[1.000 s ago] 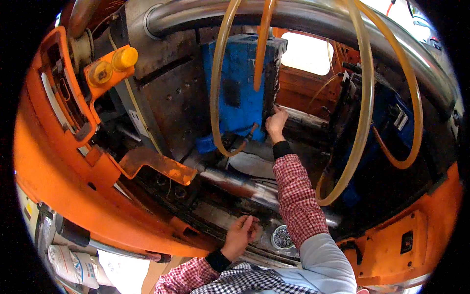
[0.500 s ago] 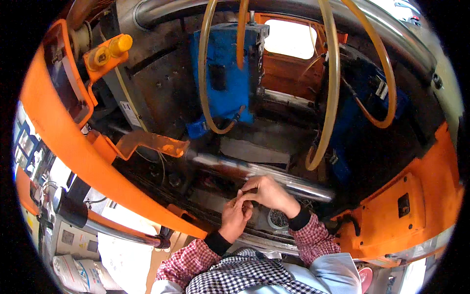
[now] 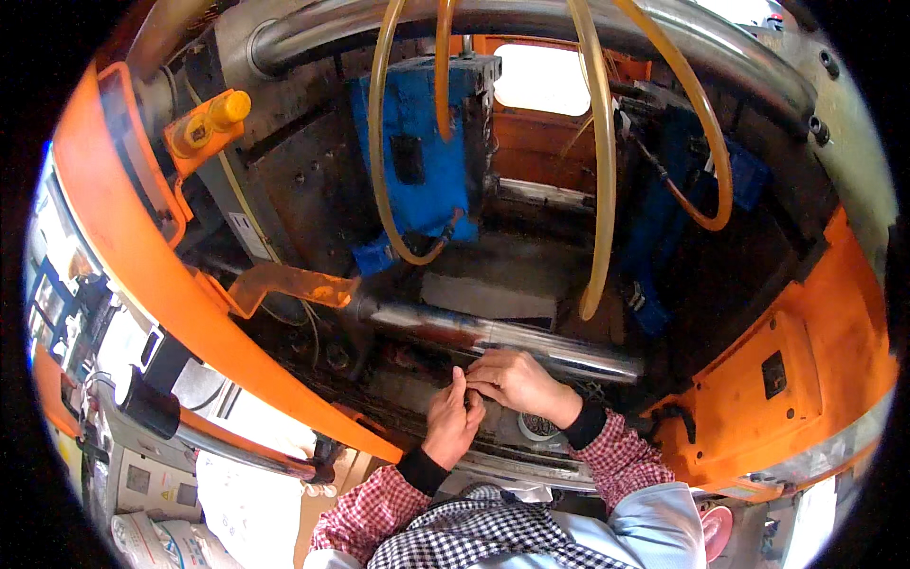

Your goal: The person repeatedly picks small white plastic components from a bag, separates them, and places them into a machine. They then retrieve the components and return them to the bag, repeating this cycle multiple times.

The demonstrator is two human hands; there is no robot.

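Fingers (image 3: 487,372) of left hand (image 3: 449,426) and right hand (image 3: 527,381) curled close together, can't tell if gripping anything; tub (image 3: 536,439) nearby, right of fingertips, shiny bar (image 3: 573,354) beyond.

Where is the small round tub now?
In the head view, the tub sits right of lower centre, just below the right hand and the metal bar.

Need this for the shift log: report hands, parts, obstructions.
Left hand, right hand together at fingertips; any held item too small to tell. Tub of small parts beside right hand. Looped hoses hang beyond both hands.
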